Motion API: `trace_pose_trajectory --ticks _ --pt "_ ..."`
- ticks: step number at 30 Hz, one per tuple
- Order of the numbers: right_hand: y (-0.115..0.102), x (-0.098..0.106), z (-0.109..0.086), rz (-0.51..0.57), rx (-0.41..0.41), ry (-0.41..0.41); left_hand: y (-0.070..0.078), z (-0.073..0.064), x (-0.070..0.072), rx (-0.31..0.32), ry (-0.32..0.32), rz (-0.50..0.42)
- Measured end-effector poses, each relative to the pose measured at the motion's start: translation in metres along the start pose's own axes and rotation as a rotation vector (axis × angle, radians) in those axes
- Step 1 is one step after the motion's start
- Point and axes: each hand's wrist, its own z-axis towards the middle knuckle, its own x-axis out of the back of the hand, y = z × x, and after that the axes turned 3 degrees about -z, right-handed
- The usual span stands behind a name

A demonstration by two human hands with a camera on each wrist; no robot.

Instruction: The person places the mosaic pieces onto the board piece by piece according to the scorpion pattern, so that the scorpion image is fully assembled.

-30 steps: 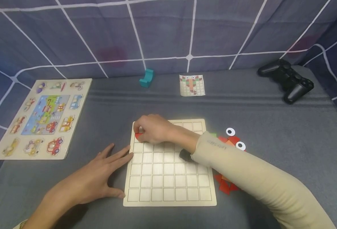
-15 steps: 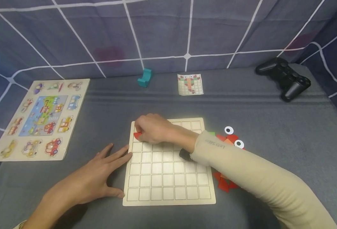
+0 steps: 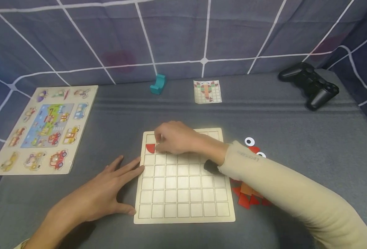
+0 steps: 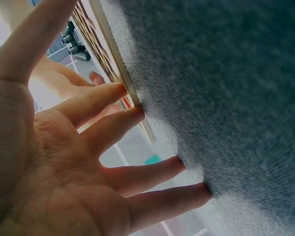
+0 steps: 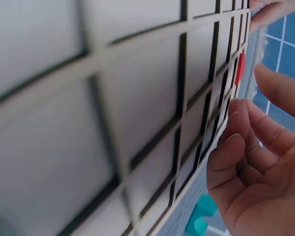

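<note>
A pale wooden grid board [image 3: 177,197] lies on the grey cloth. One red quarter-circle piece [image 3: 150,148] sits in a cell of its leftmost column, second row from the far edge. Just right of that piece, over the board's far left part, is my right hand [image 3: 178,137]. The right wrist view shows this right hand [image 5: 258,164] with fingers loosely bent, thumb apart, holding nothing; the red piece [image 5: 240,69] is beyond its fingertips. My left hand [image 3: 107,193] has its fingers spread, with fingertips and thumb against the board's left edge.
Loose red and orange pieces [image 3: 244,200] and white eye discs [image 3: 249,141] lie right of the board, partly under my sleeve [image 3: 274,180]. Behind are a patterned card [image 3: 207,92], a teal block [image 3: 158,84] and a black game controller [image 3: 309,84]. A picture puzzle [image 3: 43,131] lies left.
My right hand has let go of the red quarter-circle piece and moved a little to the right, leaving it on the board. My left hand stays at the board's edge.
</note>
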Motion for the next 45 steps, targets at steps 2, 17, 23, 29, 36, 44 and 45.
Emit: trace_pose_trajectory --ticks 2,17,23,29,36,44,45 --pt "0.006 0.004 -0.009 0.011 0.004 -0.002 0.0 0.0 0.0 0.002 0.002 -0.003" --pt "0.066 0.027 -0.112 0.098 -0.015 0.106 0.001 0.001 0.0 0.019 -0.012 -0.011" --pt "0.085 0.027 -0.14 0.03 -0.033 0.173 0.001 0.002 0.002 0.052 -0.045 -0.048" --pt "0.097 0.019 -0.156 -0.114 -0.078 0.225 0.002 0.001 0.001 0.047 -0.029 -0.033" --pt "0.105 0.018 -0.167 -0.116 -0.116 0.217 0.003 0.002 0.001 0.053 -0.037 -0.033" --pt "0.105 0.019 -0.167 -0.133 -0.115 0.204 0.003 0.003 0.002 0.065 -0.048 -0.033" --pt "0.104 0.019 -0.167 -0.14 -0.113 0.202 0.003 0.003 0.002 0.065 -0.046 -0.032"
